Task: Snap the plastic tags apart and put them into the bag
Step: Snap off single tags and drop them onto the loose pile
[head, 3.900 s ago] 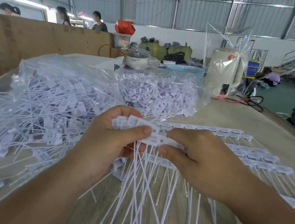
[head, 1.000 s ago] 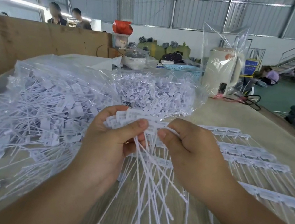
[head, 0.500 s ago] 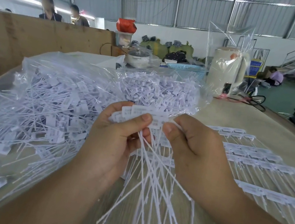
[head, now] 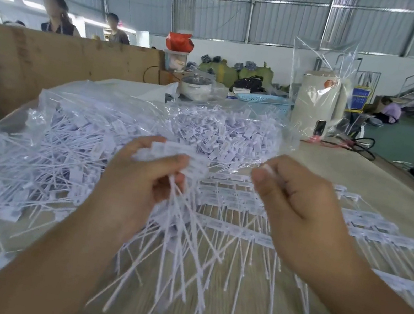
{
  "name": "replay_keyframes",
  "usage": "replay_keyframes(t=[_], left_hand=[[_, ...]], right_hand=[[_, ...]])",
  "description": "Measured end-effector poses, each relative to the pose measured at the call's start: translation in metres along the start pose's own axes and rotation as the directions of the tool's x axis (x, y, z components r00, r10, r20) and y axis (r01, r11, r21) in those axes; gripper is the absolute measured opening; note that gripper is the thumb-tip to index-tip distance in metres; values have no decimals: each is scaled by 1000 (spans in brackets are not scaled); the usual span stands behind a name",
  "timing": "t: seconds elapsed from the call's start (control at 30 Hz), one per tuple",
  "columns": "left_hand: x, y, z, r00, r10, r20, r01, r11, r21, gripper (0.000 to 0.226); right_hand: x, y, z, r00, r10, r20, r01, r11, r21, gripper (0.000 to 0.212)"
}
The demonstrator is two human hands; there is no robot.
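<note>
A clear plastic bag point(head: 46, 134) lies along the tabletop's point(head: 377, 187) left edge, heaped with loose white tags point(head: 204, 131). The left hand point(head: 137, 186) has its grip clamped on a fanned bunch of tags point(head: 177, 223); the right hand point(head: 299, 209) pinches a single tag point(head: 268, 169) apart from the bunch. Joined strips of tags point(head: 369, 235) lie flat toward the right edge.

One head-worn wide-angle camera looks forward and down, close over the surface point(head: 362, 178), with the warehouse hall stretching far behind.
</note>
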State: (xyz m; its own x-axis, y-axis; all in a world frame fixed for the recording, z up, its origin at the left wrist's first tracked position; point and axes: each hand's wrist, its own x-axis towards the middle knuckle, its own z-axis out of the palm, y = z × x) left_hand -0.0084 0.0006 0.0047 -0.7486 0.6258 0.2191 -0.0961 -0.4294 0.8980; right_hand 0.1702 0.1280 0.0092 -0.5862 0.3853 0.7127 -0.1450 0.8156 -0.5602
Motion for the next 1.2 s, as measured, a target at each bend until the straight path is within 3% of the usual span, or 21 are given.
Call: replay_keyframes(t=[0.07, 0.13, 0.33, 0.57, 0.7, 0.8, 0.9, 1.2], left_hand=[[-11, -7, 13, 990, 2, 141, -19, 993, 117, 43], [-19, -10, 21, 972, -1, 234, -43, 982, 183, 43], [-22, -13, 25, 977, -8, 212, -27, 987, 161, 41], [-23, -14, 28, 982, -56, 178, 34, 991, 128, 54], [-25, -17, 32, 977, -85, 195, 73, 995, 70, 55], [-27, -20, 36, 971, -116, 207, 102, 992, 75, 55], [-26, -24, 35, 967, -140, 213, 106, 981, 165, 37], [-26, -27, 32, 954, -7, 300, -120, 907, 403, 54]], right_hand=[[-5, 4, 5, 987, -1, 158, 4, 1000, -22, 22], [-7, 6, 9, 968, 3, 253, 14, 998, -65, 26], [-9, 8, 16, 943, 116, 313, -142, 988, 59, 54], [-10, 9, 24, 934, 168, 315, -250, 937, 242, 50], [-11, 6, 27, 945, 141, 296, -243, 908, 342, 34], [-11, 9, 29, 955, 148, 256, -229, 918, 324, 17], [-10, 13, 31, 959, 181, 219, -237, 933, 271, 11], [-9, 10, 31, 952, 246, 183, -290, 916, 276, 9]])
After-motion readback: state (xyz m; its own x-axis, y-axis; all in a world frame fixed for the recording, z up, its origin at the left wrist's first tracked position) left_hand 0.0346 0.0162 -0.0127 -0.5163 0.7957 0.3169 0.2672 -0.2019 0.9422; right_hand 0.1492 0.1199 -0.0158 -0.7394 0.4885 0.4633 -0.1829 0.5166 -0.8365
